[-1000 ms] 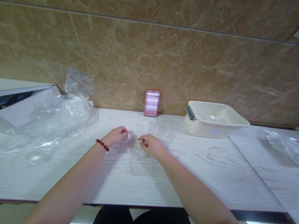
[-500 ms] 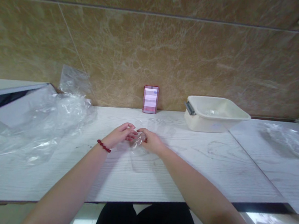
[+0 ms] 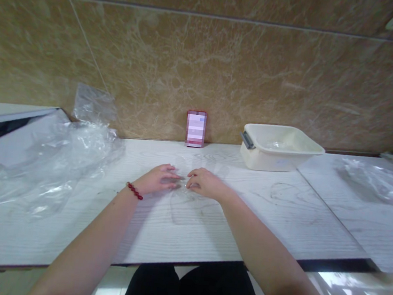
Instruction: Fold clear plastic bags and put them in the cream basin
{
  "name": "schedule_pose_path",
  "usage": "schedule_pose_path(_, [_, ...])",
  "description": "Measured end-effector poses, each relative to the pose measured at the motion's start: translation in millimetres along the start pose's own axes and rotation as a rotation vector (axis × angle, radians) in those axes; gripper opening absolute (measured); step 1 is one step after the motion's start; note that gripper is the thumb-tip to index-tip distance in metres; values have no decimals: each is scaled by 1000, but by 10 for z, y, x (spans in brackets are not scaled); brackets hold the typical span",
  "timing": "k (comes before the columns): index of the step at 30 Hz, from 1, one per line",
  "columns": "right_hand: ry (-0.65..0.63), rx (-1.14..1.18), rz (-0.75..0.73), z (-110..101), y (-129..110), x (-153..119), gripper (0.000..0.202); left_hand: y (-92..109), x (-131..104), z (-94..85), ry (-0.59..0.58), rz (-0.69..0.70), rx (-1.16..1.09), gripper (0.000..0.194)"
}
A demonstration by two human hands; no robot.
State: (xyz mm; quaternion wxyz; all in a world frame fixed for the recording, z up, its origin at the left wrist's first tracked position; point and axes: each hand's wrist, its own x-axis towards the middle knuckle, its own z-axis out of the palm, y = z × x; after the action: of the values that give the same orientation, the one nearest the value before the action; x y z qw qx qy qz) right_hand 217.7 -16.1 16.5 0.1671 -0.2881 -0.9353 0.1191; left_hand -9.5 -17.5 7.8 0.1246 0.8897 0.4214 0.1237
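Observation:
My left hand [image 3: 160, 180], with a red bead bracelet [image 3: 134, 191] at the wrist, lies low over the white table, its fingers stretched out and apart. Facing it from the right is my right hand [image 3: 207, 184], fingers bent, with a gap between thumb and forefinger. A thin clear plastic bag [image 3: 179, 212] lies nearly flat on the table beneath and in front of the fingertips. Its outline is faint against the wood grain. Small shiny creases show between the two hands, and whether the fingertips press on them is hard to see.
A phone [image 3: 195, 129] with a blurred screen leans on the marble wall. Right of it stands a cream plastic tub [image 3: 269, 160] with a grey clip, clear plastic inside. Crumpled clear bags [image 3: 92, 147] lie left beside a white box [image 3: 15, 143]. More clear plastic [image 3: 384, 185] lies far right.
The bunched clear plastic in my right fingers has been let go and lies flatter. My hands have drawn slightly apart, and the view has shifted a little.

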Motion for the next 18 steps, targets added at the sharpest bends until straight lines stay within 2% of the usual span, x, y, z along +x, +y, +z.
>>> schedule_pose_path(5, [-15, 11, 9, -25, 12, -10, 23, 74, -24, 7, -130, -120, 148, 49])
schedule_pose_path(9, [-59, 11, 61, -83, 12, -24, 21, 129, -47, -9, -240, -221, 162, 55])
schedule_pose_path(18, [-78, -22, 29, -65, 144, -39, 24, 227, -46, -60, -290, -247, 157, 60])
